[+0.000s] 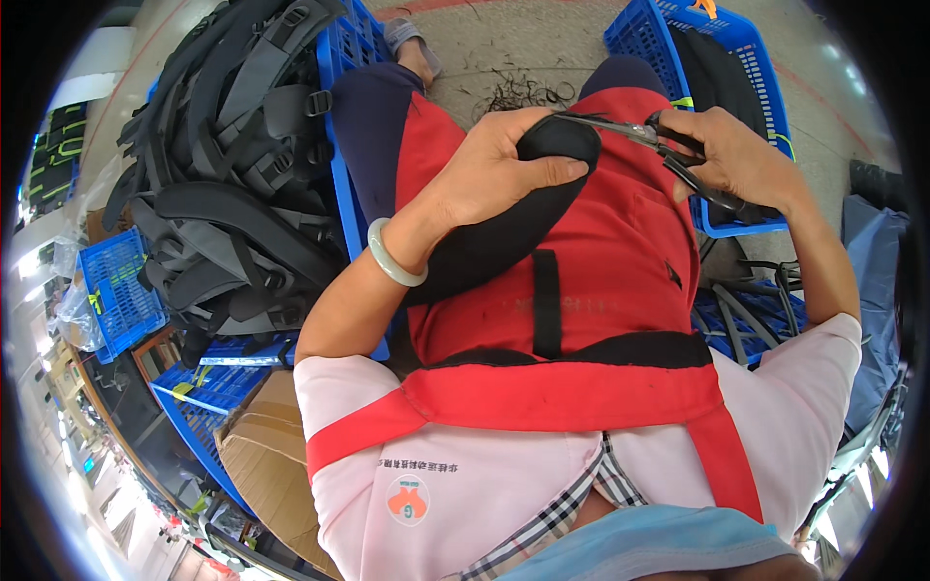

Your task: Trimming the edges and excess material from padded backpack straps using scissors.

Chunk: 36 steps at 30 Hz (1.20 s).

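My left hand (499, 169) grips one end of a black padded strap (494, 242), thumb on top and fingers curled behind. The strap's curved body hangs down across the red apron (620, 261) on my lap. My right hand (741, 160) holds black-handled scissors (641, 132) by their finger loops. Their metal blades point left and lie at the upper edge of the strap, close to my left fingers. Whether the blades touch the fabric I cannot make out.
At the left, a blue crate (356, 184) bears a heap of grey and black padded straps (242, 165). Another blue crate (620, 37) at upper right holds black pieces. Dark trimmings (523, 92) lie on the floor ahead. A cardboard box (276, 445) stands at lower left.
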Available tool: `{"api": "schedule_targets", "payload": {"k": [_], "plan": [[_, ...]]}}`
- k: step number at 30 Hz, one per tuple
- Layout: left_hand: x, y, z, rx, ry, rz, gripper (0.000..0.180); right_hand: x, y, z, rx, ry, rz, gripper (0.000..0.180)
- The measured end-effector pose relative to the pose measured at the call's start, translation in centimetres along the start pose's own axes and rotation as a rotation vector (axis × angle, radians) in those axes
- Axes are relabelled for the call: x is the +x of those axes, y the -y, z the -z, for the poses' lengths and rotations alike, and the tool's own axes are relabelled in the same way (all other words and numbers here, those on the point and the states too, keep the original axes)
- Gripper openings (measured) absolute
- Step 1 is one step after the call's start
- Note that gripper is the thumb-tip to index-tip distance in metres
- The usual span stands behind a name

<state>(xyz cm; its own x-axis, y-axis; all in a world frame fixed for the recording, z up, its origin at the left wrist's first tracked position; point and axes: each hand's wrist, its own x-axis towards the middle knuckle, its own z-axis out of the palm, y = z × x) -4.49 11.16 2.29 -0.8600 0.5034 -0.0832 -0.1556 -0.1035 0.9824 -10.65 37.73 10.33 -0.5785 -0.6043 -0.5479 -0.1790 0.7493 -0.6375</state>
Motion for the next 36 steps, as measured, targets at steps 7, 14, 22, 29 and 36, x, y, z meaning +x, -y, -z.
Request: {"api": "schedule_targets", "payload": {"k": [7,14,22,29,36], "plan": [[-0.1,-0.2,-1.0,-0.064,-0.001,0.004,0.016,0.1,-0.1,1.0,-0.200,-0.007,0.172,0.039],[-0.3,0.0,-1.3,-0.104,-0.026,-0.013,0.015,-0.2,2.6,2.3,-0.234,0.078,-0.017,0.043],[-0.4,0.1,-2.0,-0.138,0.017,0.038,0.012,0.1,5.3,4.1,-0.442,0.166,-0.146,0.050],[-0.4,-0.3,-2.0,-0.165,-0.007,0.083,0.016,0.7,7.5,4.6,-0.623,0.161,-0.079,0.054],[-1.0,-1.1,-1.3,0.001,-0.070,-0.028,0.024,1.4,6.6,4.6,-0.469,0.151,-0.022,0.055]]}}
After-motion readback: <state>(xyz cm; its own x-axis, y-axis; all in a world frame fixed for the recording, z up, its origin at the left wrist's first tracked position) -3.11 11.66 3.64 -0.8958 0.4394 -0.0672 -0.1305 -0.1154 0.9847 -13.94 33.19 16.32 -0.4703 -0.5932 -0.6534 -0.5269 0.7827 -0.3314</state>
